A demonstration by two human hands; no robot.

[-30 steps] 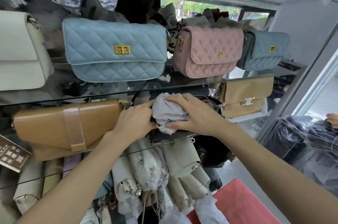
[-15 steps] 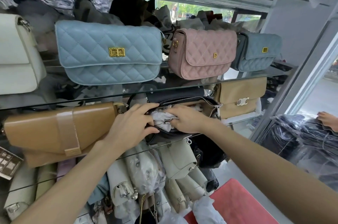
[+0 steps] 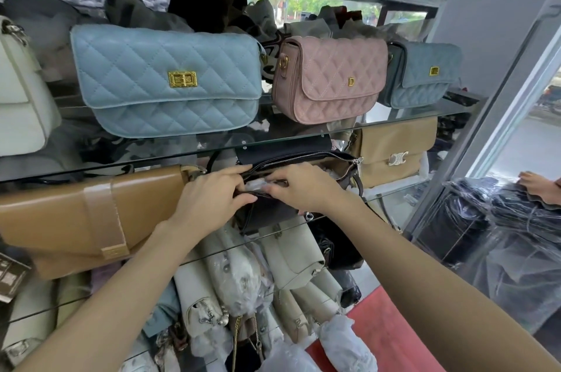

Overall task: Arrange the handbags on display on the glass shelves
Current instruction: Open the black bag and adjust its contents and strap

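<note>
A black handbag [image 3: 291, 156] with an unzipped top stands on the middle glass shelf [image 3: 394, 194]. White stuffing paper [image 3: 256, 185] shows inside its mouth. My left hand [image 3: 212, 198] grips the bag's near rim, thumb on the front edge. My right hand [image 3: 303, 186] presses its fingers down into the opening on the paper. A tan flap bag [image 3: 91, 217] lies to the left and a beige clasp bag [image 3: 394, 150] to the right on the same shelf. On the upper glass shelf [image 3: 425, 115] stand a light blue quilted bag [image 3: 167, 80], a pink quilted bag [image 3: 328, 80] and a grey-blue quilted bag [image 3: 425, 74].
A white bag [image 3: 21, 98] sits at the upper shelf's left end. Below hang several cream bags wrapped in plastic [image 3: 243, 280]. A red mat [image 3: 379, 329] covers the floor. Plastic-wrapped dark goods [image 3: 485, 235] and another person's hand [image 3: 537, 186] are at the right.
The ball of white paper, held in front of the bag a second ago, has been pushed down inside the black bag. My right hand followed it in; my left moved onto the rim.
</note>
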